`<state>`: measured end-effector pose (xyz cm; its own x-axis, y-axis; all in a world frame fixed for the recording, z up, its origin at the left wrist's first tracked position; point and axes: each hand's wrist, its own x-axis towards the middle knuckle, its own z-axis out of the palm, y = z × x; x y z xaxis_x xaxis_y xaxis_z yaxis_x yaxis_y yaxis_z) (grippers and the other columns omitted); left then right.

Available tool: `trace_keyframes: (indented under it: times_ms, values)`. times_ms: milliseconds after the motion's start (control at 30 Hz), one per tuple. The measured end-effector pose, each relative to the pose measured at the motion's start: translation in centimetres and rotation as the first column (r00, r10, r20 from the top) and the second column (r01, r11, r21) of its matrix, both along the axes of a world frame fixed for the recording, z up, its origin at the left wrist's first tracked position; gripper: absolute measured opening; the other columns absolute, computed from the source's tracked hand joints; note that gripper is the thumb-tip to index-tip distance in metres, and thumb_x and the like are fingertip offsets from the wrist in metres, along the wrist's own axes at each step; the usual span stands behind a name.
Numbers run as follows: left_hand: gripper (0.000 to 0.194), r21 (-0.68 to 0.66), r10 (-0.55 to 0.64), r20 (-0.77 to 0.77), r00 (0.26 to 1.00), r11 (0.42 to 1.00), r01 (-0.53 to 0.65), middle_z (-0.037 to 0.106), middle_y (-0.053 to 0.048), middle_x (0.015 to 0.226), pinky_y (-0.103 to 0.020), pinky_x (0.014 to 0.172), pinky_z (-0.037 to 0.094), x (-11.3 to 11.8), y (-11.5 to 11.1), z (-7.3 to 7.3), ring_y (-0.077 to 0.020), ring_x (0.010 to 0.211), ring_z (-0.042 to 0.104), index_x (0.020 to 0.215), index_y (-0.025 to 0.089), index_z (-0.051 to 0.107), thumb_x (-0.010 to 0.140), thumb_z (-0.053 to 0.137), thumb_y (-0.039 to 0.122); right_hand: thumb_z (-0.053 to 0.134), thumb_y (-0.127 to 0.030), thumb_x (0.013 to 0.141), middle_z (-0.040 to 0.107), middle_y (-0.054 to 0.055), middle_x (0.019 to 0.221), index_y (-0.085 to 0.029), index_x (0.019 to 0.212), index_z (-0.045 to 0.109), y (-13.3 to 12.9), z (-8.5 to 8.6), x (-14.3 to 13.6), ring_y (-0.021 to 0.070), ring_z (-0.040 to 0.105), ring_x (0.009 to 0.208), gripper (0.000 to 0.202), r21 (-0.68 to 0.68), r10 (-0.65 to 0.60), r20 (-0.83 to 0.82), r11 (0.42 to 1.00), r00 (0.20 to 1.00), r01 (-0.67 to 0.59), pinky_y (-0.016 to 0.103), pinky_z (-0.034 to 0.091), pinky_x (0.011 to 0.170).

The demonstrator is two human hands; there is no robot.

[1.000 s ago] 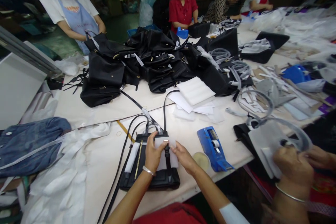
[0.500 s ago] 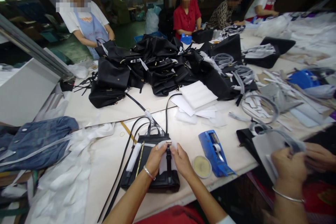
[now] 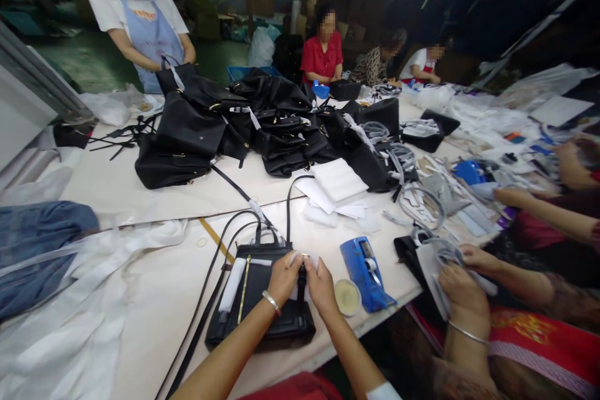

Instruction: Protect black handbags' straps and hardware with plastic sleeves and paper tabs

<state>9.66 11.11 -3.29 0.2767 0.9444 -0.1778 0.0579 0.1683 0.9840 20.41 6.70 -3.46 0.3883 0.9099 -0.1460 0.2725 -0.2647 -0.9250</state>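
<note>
A small black leather handbag point(image 3: 260, 278) lies on the table in front of me, its handles and long thin straps stretching away from me. A gold zipper point(image 3: 244, 290) runs down its left part, beside a white wrapped piece point(image 3: 231, 287). My left hand point(image 3: 284, 278) and my right hand point(image 3: 320, 284) are both closed in a pinch at the bag's right side. Between them are thin white tissue paper point(image 3: 314, 260) and a small metal buckle point(image 3: 304, 256) on a black strap. My fingers partly hide the buckle and paper.
A blue tape dispenser point(image 3: 360, 272) and a round tin point(image 3: 347, 297) stand to the right. Beyond lie white foam sheets point(image 3: 338, 180) and a heap of black bags point(image 3: 187, 131). Denim cloth point(image 3: 47, 256) lies left. A co-worker's hands point(image 3: 462, 287) work close on my right; others stand or sit behind.
The view has shifted, showing more of the right side. My hands stay pinched at the buckle, and less of the white paper shows below them.
</note>
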Motion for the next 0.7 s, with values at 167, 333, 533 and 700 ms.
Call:
trace_keyframes:
  times_ms: [167, 333, 533, 700]
  values:
    - [0.039, -0.223, 0.014, 0.324, 0.946, 0.973, 0.062, 0.069, -0.008, 0.099, -0.036, 0.091, 0.042, -0.6, -1.6, 0.4, -0.0229, 0.097, 0.06, 0.104, 0.016, 0.066, 0.081, 0.055, 0.046, 0.039, -0.049, 0.088, 0.066, 0.009, 0.095, -0.018, 0.097, 0.059, -0.5, 0.1, -0.9, 0.0219, 0.059, 0.088, 0.037, -0.004, -0.035, 0.098, 0.999, 0.995, 0.035, 0.03, 0.042, 0.079]
    - [0.049, -0.306, 0.048, 0.543, 0.838, 0.941, 0.144, 0.062, -0.012, 0.117, -0.04, 0.101, 0.037, -1.0, -3.5, 1.1, -0.0243, 0.111, 0.056, 0.119, 0.016, 0.058, 0.078, 0.061, 0.044, 0.042, -0.049, 0.087, 0.066, 0.009, 0.096, -0.019, 0.097, 0.058, -1.0, 0.5, -1.2, 0.0223, 0.058, 0.092, 0.036, 0.015, -0.082, 0.065, 0.997, 0.994, 0.082, 0.031, 0.041, 0.083]
    - [0.046, -0.096, 0.078, 0.235, 0.969, 0.994, -0.057, 0.055, -0.008, 0.13, -0.04, 0.112, 0.022, 0.5, -3.9, -0.1, -0.0233, 0.126, 0.043, 0.119, 0.019, 0.058, 0.079, 0.057, 0.041, 0.044, -0.052, 0.085, 0.066, 0.008, 0.1, -0.018, 0.102, 0.056, -1.0, 0.5, -0.7, 0.0221, 0.059, 0.096, 0.04, -0.006, -0.113, -0.233, 0.993, 0.966, 0.114, 0.03, 0.044, 0.082]
    - [0.044, -0.019, 0.174, 0.028, 0.984, 0.985, -0.173, 0.052, -0.01, 0.133, -0.04, 0.112, 0.022, 1.7, -4.4, -0.6, -0.0225, 0.126, 0.043, 0.123, 0.017, 0.055, 0.083, 0.051, 0.036, 0.041, -0.053, 0.085, 0.065, 0.009, 0.101, -0.018, 0.102, 0.054, -0.9, -0.1, -0.9, 0.0221, 0.06, 0.093, 0.041, -0.032, -0.157, -0.236, 0.988, 0.959, 0.154, 0.031, 0.044, 0.082]
